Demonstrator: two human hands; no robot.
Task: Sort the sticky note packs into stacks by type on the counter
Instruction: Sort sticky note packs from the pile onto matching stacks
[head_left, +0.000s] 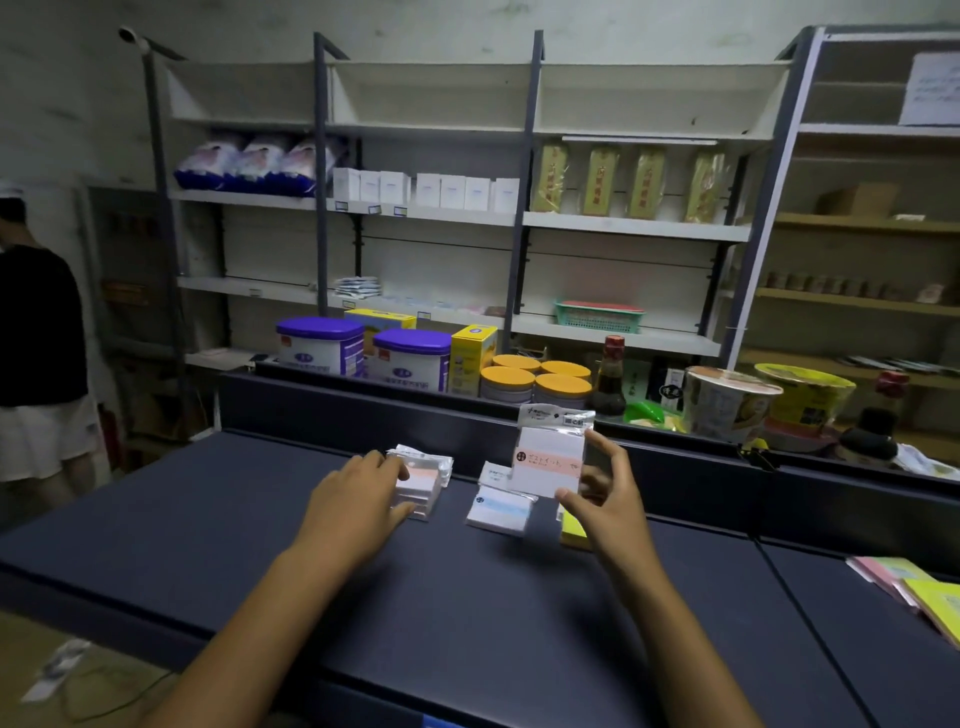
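My right hand (605, 499) holds one pink-banded sticky note pack (550, 457) upright above the dark counter (467, 597), pinched between thumb and fingers. Below it lies a small stack of blue-banded packs (498, 512). To the left stands a stack of pink-banded packs (423, 480), and my left hand (358, 493) rests against its left side and top. A yellow note pad (574, 530) peeks out beneath my right hand, mostly hidden by it.
Pink and yellow note pads (919, 587) lie at the counter's right edge. Behind the counter's raised back wall stand purple-lidded tins (410, 358), orange-lidded jars (535, 382), a sauce bottle (610, 379) and noodle cups (727, 402). A person (36, 338) stands far left.
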